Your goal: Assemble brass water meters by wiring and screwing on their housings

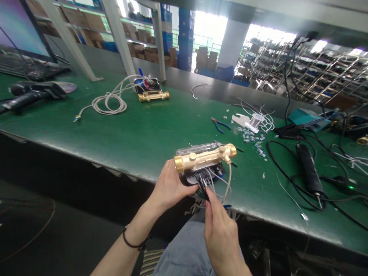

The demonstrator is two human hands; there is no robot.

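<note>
Two bare hands work on a brass-bodied flow meter (204,157), held just above the front edge of a green workbench (115,134), its threaded end toward the person's left and a clear plastic cover (195,148) along its far side. The left hand (169,188) grips the meter from below near that threaded end, with the wrist angled up from the lower left and the fingers mostly hidden behind the body. A black cord bracelet (132,239) circles the left wrist. The right hand (221,234) rises from below with its fingers bent, pinching a narrow black connector (204,188) between thumb and forefinger. Thin pale wires (221,184) loop from the meter past that hand. Just beyond the meter, blue-handled pliers (220,125) lie near a scatter of small metal clips (250,138) and a spool of solder wire (255,120). To the right lies a black soldering iron (309,170) among dark cables. Farther along the bench, a second brass meter (153,96) sits beside a coiled grey cable (109,101), and a keyboard (28,67) lies at the far left.
</note>
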